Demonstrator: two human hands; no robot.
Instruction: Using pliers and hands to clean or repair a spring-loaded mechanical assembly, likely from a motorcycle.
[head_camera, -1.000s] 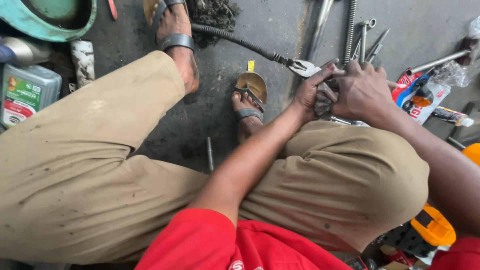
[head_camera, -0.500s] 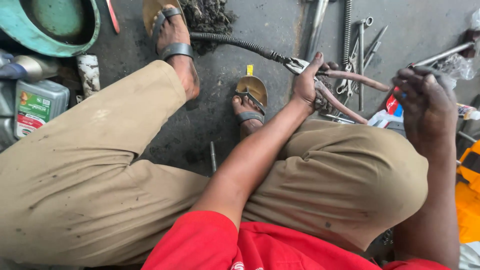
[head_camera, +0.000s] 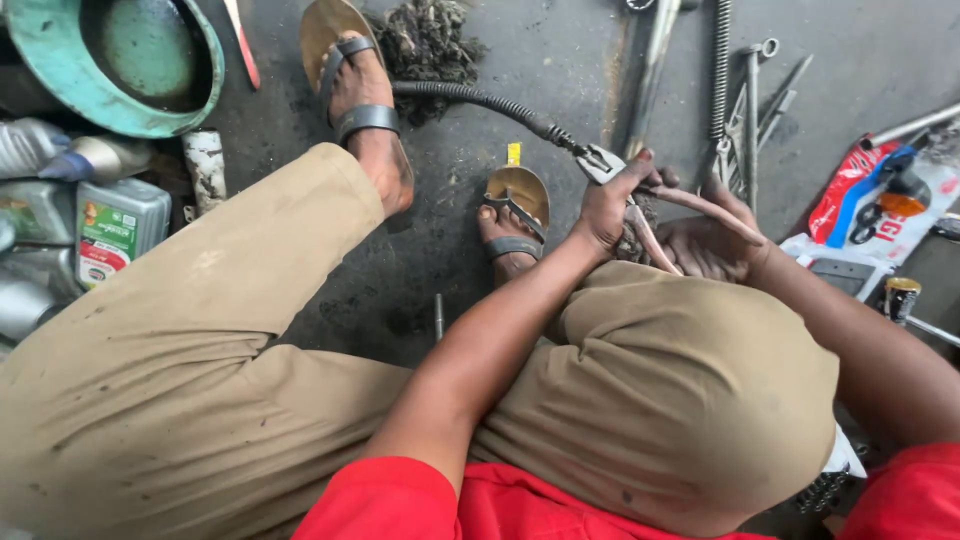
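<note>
I sit on the dark floor with my knees up, in tan trousers and sandals. My left hand (head_camera: 608, 208) is closed around the metal fitting (head_camera: 600, 164) at the end of a black ribbed hose (head_camera: 480, 100), just past my right knee. Pliers with pinkish handles (head_camera: 705, 207) bite at that fitting. My right hand (head_camera: 712, 245) lies under the handles and grips them. The plier jaws are hidden behind my left fingers.
A teal basin (head_camera: 50, 70) and a grey oil bottle (head_camera: 115, 225) stand at the left. Metal rods and a coil spring (head_camera: 722, 70) lie ahead, with a dirty fibre clump (head_camera: 430, 40) nearby. A red packet (head_camera: 850, 185) and a small can (head_camera: 900, 296) sit to the right.
My right hand, lifted away to the right half a second ago, has come back onto the plier handles. My left hand has stayed on the hose end.
</note>
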